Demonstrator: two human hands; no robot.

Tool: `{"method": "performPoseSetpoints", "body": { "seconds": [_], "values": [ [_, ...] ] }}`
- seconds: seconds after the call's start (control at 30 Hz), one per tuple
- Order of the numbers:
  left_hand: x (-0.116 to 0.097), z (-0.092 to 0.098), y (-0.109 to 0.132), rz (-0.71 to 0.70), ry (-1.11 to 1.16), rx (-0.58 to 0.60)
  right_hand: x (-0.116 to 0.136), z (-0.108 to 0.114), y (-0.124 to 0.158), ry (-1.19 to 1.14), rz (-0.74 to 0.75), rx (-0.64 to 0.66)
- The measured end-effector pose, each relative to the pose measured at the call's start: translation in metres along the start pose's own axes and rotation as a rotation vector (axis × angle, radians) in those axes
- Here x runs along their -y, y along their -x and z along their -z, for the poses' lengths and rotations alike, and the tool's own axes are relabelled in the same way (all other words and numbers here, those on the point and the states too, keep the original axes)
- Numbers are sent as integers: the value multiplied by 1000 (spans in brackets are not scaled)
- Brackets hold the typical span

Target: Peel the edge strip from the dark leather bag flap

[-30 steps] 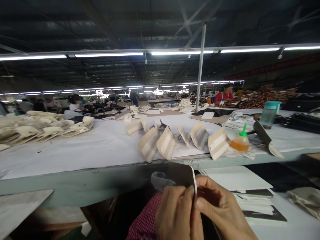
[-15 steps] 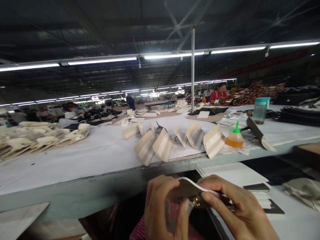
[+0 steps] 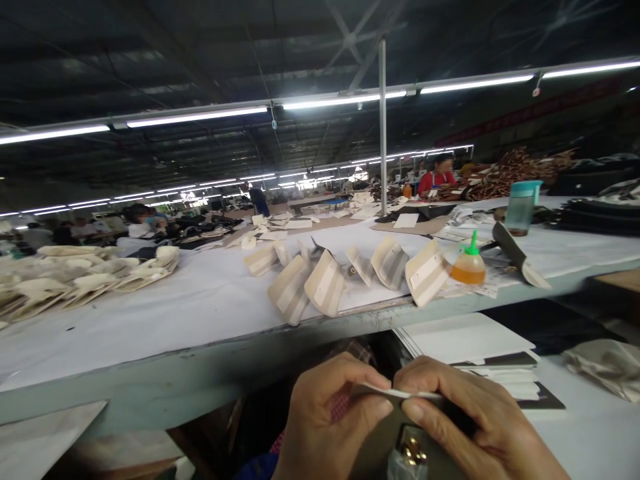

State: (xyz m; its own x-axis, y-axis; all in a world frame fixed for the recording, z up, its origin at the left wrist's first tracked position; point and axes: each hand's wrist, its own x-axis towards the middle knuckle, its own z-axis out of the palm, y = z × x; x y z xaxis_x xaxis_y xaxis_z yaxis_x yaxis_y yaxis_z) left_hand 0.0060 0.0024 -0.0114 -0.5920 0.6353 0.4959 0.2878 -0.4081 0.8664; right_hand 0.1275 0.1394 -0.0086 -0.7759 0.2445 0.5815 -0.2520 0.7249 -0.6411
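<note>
Head view: we pinch a grey leather flap [image 3: 395, 433] with a brass clasp between both grips, just below the table [image 3: 200, 380] edge. Our left hand [image 3: 327, 423] presses its left end, our right hand [image 3: 475, 427] its right; its white top edge runs left-right between them. Open room lies only toward us.

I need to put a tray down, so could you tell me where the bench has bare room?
The white bench top is bare between the cream stack and the folded flaps. Around the glue bottle and teal cup it is crowded.
</note>
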Motion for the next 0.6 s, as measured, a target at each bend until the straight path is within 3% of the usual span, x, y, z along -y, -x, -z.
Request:
{"method": "performPoseSetpoints", "body": {
  "seconds": [0.13,0.27,0.43,0.5,0.6],
  "values": [
    [-7,-3,0,110,54,-25,0,1,-1,-28,-31,56],
    [-11,-2,1,257,79,-16,-4,1,-2,-58,-32,23],
    [-2,5,4,180,-173,108,-11,4,-9,-97,-15,9],
    [1,9,3,187,-229,131,-11,7,-13,-170,-98,71],
    [0,16,2,225,-257,201,-12,14,-18,-320,-279,284]
  ]
}}
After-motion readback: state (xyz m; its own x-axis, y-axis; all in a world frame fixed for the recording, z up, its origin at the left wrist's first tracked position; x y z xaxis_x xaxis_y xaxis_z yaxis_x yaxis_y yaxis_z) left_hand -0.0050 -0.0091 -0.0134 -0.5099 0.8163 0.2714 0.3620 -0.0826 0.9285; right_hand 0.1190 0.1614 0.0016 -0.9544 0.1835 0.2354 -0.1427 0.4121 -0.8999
